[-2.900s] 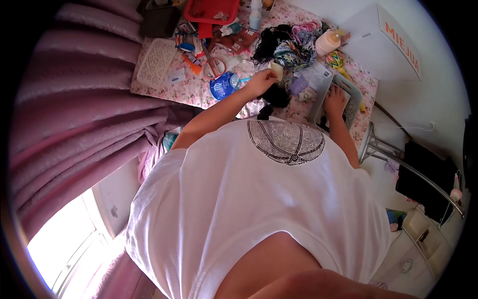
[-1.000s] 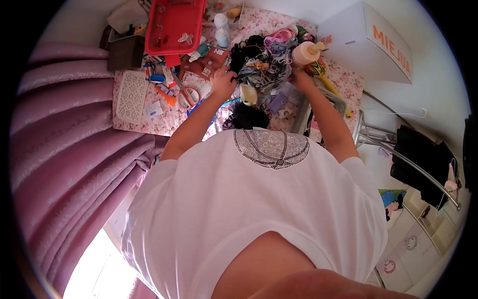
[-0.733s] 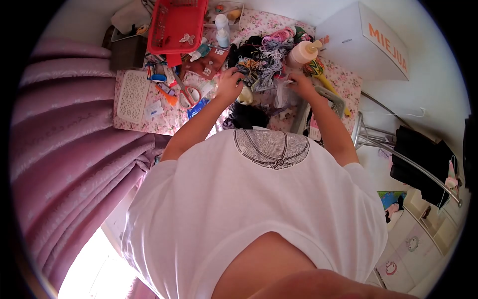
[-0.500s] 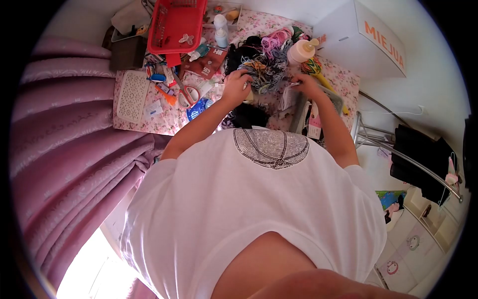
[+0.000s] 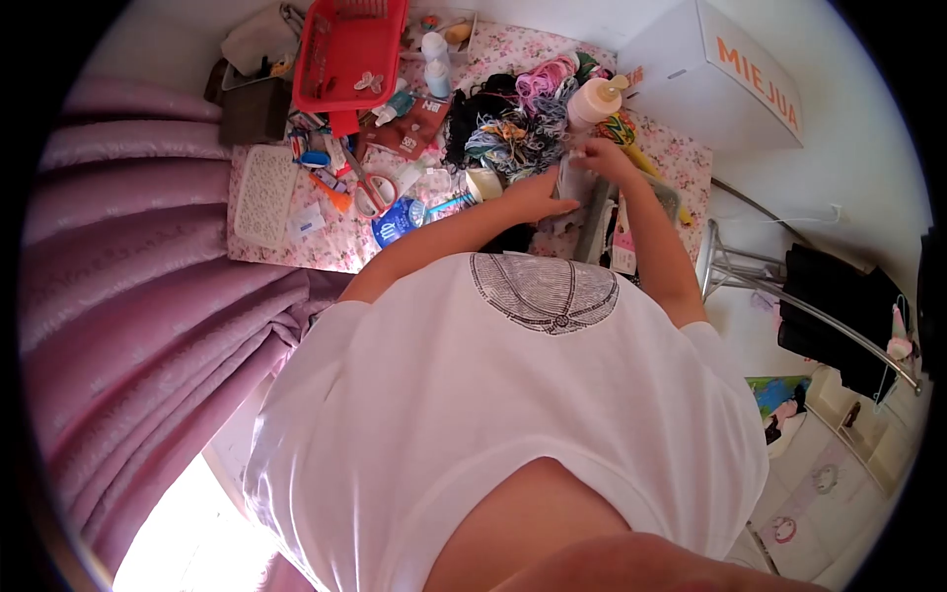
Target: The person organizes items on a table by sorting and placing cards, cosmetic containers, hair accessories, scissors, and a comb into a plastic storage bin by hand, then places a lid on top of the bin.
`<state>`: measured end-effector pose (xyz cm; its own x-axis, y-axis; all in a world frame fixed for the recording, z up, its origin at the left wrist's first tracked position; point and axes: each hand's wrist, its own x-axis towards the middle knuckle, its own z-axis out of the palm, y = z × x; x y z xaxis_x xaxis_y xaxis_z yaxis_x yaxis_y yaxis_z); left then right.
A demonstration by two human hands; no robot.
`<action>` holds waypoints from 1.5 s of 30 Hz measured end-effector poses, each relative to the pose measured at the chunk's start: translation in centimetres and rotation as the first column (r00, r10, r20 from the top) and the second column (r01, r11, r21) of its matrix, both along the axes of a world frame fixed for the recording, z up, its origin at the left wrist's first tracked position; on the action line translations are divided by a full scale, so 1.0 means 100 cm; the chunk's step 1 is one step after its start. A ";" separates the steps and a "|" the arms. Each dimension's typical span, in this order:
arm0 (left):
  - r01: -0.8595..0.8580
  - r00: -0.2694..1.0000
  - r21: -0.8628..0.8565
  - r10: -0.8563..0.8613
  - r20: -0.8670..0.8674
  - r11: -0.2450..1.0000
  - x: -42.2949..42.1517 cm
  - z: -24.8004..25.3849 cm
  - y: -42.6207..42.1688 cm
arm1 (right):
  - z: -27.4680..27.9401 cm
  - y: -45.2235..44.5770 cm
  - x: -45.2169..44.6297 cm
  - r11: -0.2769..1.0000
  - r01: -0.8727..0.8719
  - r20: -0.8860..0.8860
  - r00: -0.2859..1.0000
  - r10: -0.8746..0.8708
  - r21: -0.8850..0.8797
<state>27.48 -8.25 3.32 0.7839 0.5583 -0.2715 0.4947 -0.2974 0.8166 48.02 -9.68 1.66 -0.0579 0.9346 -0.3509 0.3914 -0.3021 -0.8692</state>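
Observation:
My right hand (image 5: 602,158) is closed on the upper end of a whitish, thin packet-like thing (image 5: 574,182), whose exact kind I cannot make out. My left hand (image 5: 545,195) is at the lower left side of it, thumb in front and the other fingers partly hidden, apparently gripping it. Just beyond the hands lies a tangled heap of grey, blue and orange yarn (image 5: 513,143), with pink yarn (image 5: 545,87) behind it. A grey bin (image 5: 595,232) stands below my right wrist, partly covered by the forearm.
Scissors (image 5: 375,192), a blue packet (image 5: 397,223) and a white lattice-patterned panel (image 5: 264,197) lie left on the floral tabletop (image 5: 326,252). A red basket (image 5: 350,99) stands behind. A pump bottle (image 5: 594,104) and a large white box (image 5: 681,74) are at the right.
My left hand has moved right and down from the yarn heap to the whitish thing. My right hand, still on that thing, has shifted slightly left and turned.

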 end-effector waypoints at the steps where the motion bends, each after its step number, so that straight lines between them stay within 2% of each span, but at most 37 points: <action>1: -0.015 0.999 0.041 0.017 -0.043 0.999 0.004 -0.002 -0.001 | -0.002 0.003 -0.005 0.998 0.053 -0.030 0.998 -0.052 0.028; 4: -0.101 0.994 0.173 0.107 -0.027 0.980 0.009 0.001 0.007 | -0.006 0.010 -0.012 0.980 0.102 -0.026 0.995 -0.099 0.172; 7: 0.014 0.989 0.293 0.030 -0.144 0.956 0.001 0.022 0.019 | 0.000 0.009 -0.005 0.991 0.131 -0.121 0.984 -0.127 0.027; 8: 0.061 0.980 0.331 0.005 -0.197 0.942 -0.002 0.028 0.023 | -0.001 0.008 -0.002 0.983 0.171 -0.179 0.971 -0.156 0.072; 10: 0.064 0.997 0.492 -0.031 -0.075 0.868 -0.018 0.036 0.030 | -0.006 0.003 0.006 0.956 0.252 -0.294 0.935 -0.200 0.153; 11: 0.054 0.998 0.568 -0.056 -0.015 0.822 -0.025 0.041 0.033 | -0.011 0.001 0.012 0.946 0.312 -0.294 0.915 -0.275 0.087; 13: 0.038 0.999 0.582 -0.039 -0.012 0.813 -0.034 0.058 0.039 | -0.020 -0.003 0.020 0.903 0.428 -0.279 0.863 -0.421 -0.039; 14: 0.032 0.999 0.588 -0.031 -0.011 0.808 -0.036 0.066 0.041 | -0.024 -0.005 0.019 0.918 0.389 -0.210 0.906 -0.367 0.075; 16: 0.028 1.000 0.524 -0.030 -0.005 0.852 -0.038 0.085 0.045 | -0.017 -0.010 0.008 0.917 0.274 -0.048 0.961 -0.272 0.289; 17: 0.026 1.000 0.491 -0.029 -0.003 0.871 -0.039 0.090 0.046 | -0.012 -0.012 0.003 0.917 0.306 -0.157 0.949 -0.273 0.256; 19: -0.035 0.992 0.409 -0.018 0.126 0.912 -0.037 0.086 0.046 | 0.031 -0.015 -0.020 0.917 0.357 -0.365 0.889 -0.275 0.180; 20: -0.061 0.982 0.365 -0.011 0.191 0.929 -0.034 0.083 0.047 | 0.050 -0.018 -0.031 0.922 0.384 -0.529 0.792 -0.303 0.047; 22: -0.167 0.946 0.276 0.075 0.315 0.947 -0.027 0.079 0.042 | 0.077 -0.027 -0.047 0.908 0.356 -0.772 0.505 -0.386 -0.221; 23: -0.213 0.920 0.224 0.119 0.372 0.951 -0.023 0.076 0.040 | 0.053 -0.031 -0.038 0.892 0.408 -0.738 0.536 -0.409 -0.197; 26: -0.227 0.831 -0.067 0.229 0.506 0.972 0.000 0.046 0.031 | 0.057 -0.064 -0.045 0.873 0.479 -0.427 0.812 -0.398 0.096; 27: -0.187 0.855 -0.145 0.233 0.462 0.972 0.003 0.062 0.021 | 0.052 -0.072 -0.041 0.823 0.563 -0.475 0.745 -0.469 0.071; 30: -0.184 0.857 -0.309 0.306 0.415 0.933 0.025 0.053 -0.004 | 0.034 -0.096 -0.021 0.650 0.759 -0.570 0.545 -0.614 0.026; 31: -0.093 0.890 -0.241 0.189 0.414 0.966 0.030 0.050 -0.011 | 0.031 -0.103 -0.016 0.595 0.803 -0.586 0.502 -0.636 0.041; 34: 0.065 0.886 -0.211 0.041 0.463 0.975 0.047 0.042 -0.034 | 0.025 -0.121 0.002 0.448 0.894 -0.538 0.375 -0.755 -0.006; 36: -0.009 0.886 -0.146 0.075 0.457 0.989 0.053 0.040 -0.046 | 0.013 -0.132 0.014 0.353 0.935 -0.455 0.298 -0.839 -0.040; 39: -0.042 0.892 -0.083 0.075 0.445 0.996 0.060 0.026 -0.056 | -0.004 -0.147 0.031 0.428 0.903 -0.485 0.359 -0.797 -0.036; 42: 0.021 0.911 -0.374 0.137 0.389 0.927 0.067 0.009 -0.061 | -0.005 -0.152 0.029 0.312 0.944 -0.378 0.330 -0.865 0.112; 45: -0.022 0.886 -0.453 0.227 0.404 0.891 0.074 -0.002 -0.065 | 0.007 -0.165 0.027 0.405 0.896 -0.280 0.442 -0.852 0.182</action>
<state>34.92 -14.78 3.16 0.8082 0.5688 -0.1524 0.0669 0.1683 0.9835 50.72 -26.15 2.35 0.8265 0.5441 -0.1444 -0.0617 -0.1674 -0.9840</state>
